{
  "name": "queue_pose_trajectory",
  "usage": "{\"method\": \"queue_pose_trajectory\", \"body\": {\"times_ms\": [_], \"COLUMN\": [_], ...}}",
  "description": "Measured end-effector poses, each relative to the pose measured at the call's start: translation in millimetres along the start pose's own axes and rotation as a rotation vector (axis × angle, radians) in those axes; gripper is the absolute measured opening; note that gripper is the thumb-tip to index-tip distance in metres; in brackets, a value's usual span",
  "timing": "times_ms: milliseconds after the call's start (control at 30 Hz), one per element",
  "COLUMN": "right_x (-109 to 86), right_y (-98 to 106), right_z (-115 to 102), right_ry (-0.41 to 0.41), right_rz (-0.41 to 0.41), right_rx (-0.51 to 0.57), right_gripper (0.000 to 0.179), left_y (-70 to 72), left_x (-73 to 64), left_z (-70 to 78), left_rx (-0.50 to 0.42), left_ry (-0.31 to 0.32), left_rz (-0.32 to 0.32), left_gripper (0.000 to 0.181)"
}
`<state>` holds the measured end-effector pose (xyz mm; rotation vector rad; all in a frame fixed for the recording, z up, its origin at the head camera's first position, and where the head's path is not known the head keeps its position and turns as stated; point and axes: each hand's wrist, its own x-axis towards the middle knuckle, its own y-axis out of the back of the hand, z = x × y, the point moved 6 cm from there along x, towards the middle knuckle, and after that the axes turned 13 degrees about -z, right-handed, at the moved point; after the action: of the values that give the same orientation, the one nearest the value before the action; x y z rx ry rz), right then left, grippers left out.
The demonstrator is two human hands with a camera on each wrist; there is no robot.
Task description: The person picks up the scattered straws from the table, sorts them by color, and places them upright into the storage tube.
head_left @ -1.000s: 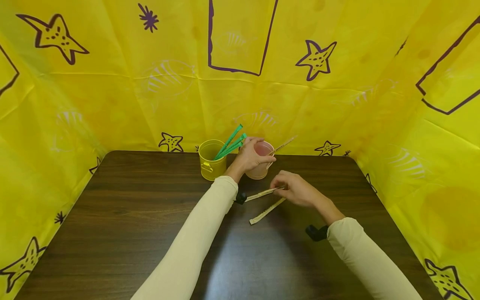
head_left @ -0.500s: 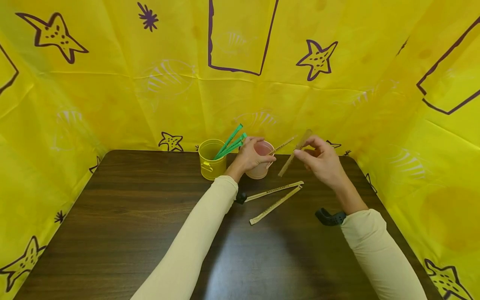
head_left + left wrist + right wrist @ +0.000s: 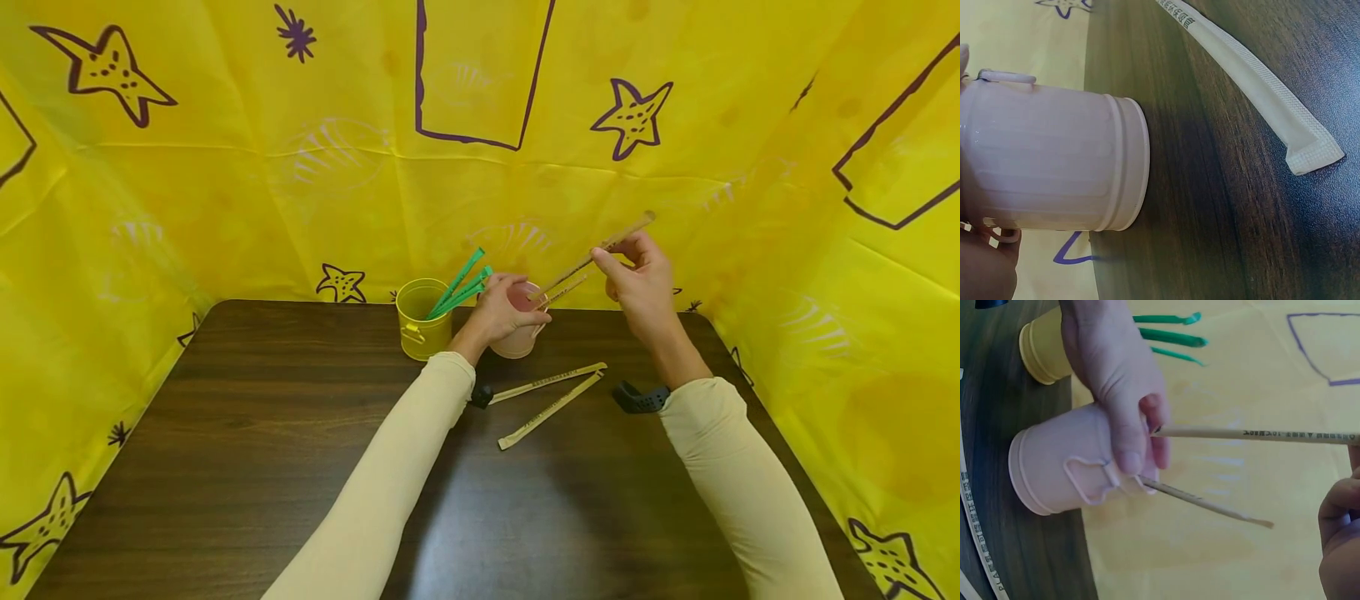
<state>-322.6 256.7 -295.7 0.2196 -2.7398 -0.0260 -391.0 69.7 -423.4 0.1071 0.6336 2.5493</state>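
My left hand [image 3: 501,308] grips the small pink bucket [image 3: 513,343] near its rim, thumb on the near side. The bucket stands at the table's back edge. My right hand [image 3: 647,279] pinches a beige paper-wrapped straw [image 3: 573,268] near its upper end. This straw slants down to the left, and its lower tip is at the bucket's mouth. In the right wrist view, a second beige wrapped straw [image 3: 1210,506] leans out of the pink bucket. Two more wrapped straws, one farther back [image 3: 555,379] and one nearer [image 3: 551,411], lie on the table in front.
Left of the pink bucket stands a yellow bucket [image 3: 424,337] with several green wrapped straws [image 3: 468,292] leaning right. A yellow cloth [image 3: 337,217] with drawn starfish hangs behind and beside the dark wooden table [image 3: 300,433].
My right hand has picked a wrapped straw off the table, lifted it up and back, and brought its lower tip left to the pink bucket's mouth. My left hand has stayed in place.
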Motion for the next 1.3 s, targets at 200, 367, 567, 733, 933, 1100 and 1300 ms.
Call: {"method": "queue_pose_trajectory", "body": {"times_ms": [200, 367, 567, 733, 933, 1100, 1300], "right_x": [14.9, 21.4, 20.2, 19.1, 16.3, 13.0, 2.0], "right_y": [-2.2, -2.7, -4.2, -8.1, -14.0, -16.4, 1.3], "right_z": [23.1, 45.5, 54.2, 56.8, 61.6, 60.6, 59.8], "right_ry": [-0.111, -0.205, -0.233, -0.236, -0.252, -0.264, -0.332], "right_rz": [0.029, 0.02, 0.025, 0.015, -0.032, -0.079, -0.025], "right_rx": [-0.161, -0.277, -0.362, -0.36, -0.35, -0.357, -0.348], "right_gripper": [0.015, 0.017, 0.019, 0.024, 0.032, 0.042, 0.061], "left_y": [0.1, 0.7, 0.8, 1.3, 1.0, 1.2, 1.1], "left_x": [-0.1, -0.5, -1.3, -1.8, -2.1, -1.5, -0.9], "left_z": [1.4, 1.6, 3.4, 3.5, 1.5, -0.5, -1.1], "left_rx": [-0.008, -0.009, -0.008, -0.008, -0.012, -0.01, -0.01], "left_ry": [0.003, 0.006, -0.006, -0.008, -0.004, 0.0, 0.004], "left_rz": [0.008, 0.013, 0.011, 0.017, 0.015, 0.022, 0.01], "left_gripper": [0.091, 0.09, 0.09, 0.089, 0.09, 0.09, 0.09]}}
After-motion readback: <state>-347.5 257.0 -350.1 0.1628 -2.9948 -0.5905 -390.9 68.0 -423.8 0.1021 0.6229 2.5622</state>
